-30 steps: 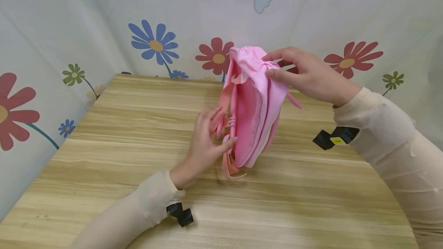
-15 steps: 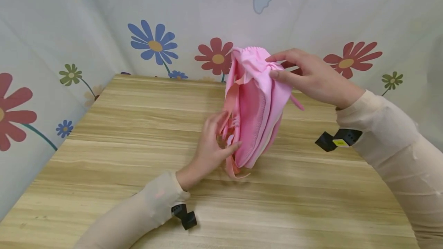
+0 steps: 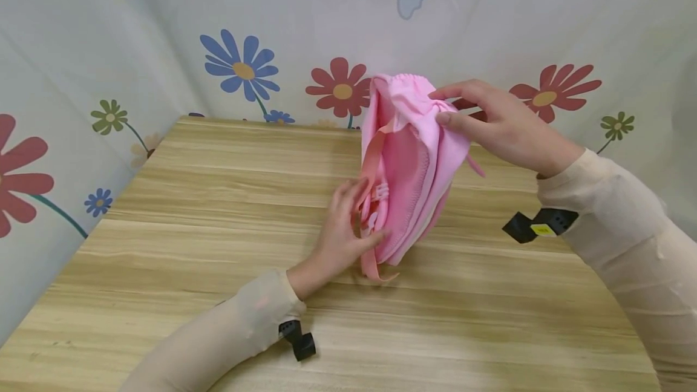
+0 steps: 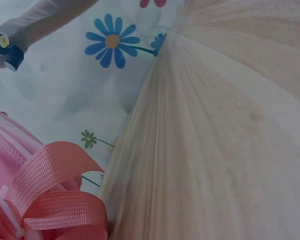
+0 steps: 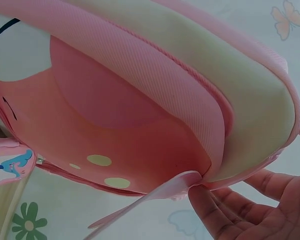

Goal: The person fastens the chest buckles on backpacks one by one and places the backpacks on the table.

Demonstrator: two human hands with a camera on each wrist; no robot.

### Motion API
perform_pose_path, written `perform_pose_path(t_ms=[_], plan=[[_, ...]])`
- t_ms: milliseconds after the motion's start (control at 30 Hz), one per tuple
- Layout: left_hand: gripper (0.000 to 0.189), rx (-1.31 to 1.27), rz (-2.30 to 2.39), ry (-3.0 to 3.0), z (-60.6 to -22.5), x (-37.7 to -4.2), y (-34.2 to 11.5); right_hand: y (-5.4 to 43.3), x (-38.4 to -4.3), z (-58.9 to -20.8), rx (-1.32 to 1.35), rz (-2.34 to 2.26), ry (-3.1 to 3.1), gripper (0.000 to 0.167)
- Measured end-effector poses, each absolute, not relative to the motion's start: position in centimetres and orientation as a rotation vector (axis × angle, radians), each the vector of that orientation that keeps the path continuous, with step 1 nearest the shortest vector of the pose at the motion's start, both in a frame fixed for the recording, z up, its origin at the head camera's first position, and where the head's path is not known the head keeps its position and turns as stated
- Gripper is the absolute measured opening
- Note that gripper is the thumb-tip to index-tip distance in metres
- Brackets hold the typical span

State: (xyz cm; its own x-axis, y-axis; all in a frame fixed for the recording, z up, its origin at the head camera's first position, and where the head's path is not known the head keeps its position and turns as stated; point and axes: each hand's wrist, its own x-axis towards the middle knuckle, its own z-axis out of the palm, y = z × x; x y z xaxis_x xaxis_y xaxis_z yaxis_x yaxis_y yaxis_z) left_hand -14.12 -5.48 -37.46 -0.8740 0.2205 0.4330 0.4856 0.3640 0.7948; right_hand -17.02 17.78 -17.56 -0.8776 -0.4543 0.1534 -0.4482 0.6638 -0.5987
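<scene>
A pink child's backpack [image 3: 405, 168] stands on edge, tilted, above the wooden table. My left hand [image 3: 340, 235] is curled round its lower strap side, thumb against the pink panel. Salmon webbing straps [image 4: 60, 170] loop out there in the left wrist view, beside a white plastic fitting. At the upper end, my right hand [image 3: 506, 126] pinches the fabric between thumb and fingers. The right wrist view shows the rounded front [image 5: 140, 130] with cartoon patches, and right-hand fingers [image 5: 225, 210] at a corner beside a pale pink ribbon [image 5: 150, 197]. Some left fingertips are hidden behind the straps.
The wood-grain table [image 3: 179, 235] spreads beneath both arms. Behind it hangs a white cloth backdrop [image 3: 305, 11] printed with flowers and a butterfly. A small tag with a blue animal [image 5: 15, 165] dangles from the backpack. Black wrist cameras [image 3: 539, 225] sit on both sleeves.
Both hands and the backpack have shifted slightly to the right. My left hand has come closer in against the straps; the right hand keeps its pinch.
</scene>
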Motion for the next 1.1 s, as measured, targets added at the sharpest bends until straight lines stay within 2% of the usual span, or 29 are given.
perform_pose_path(t_ms=[400, 1100], plan=[[0.102, -0.659, -1.534, -2.424, -38.0, -14.2, -5.4, 18.6, -16.8, -17.9, -0.675, -1.014, 2.897, 0.041], [0.095, -0.786, -1.507, -2.379, -38.1, -14.4, -5.2, 20.3, -16.5, -19.4, -0.654, -1.160, 2.917, 0.039]])
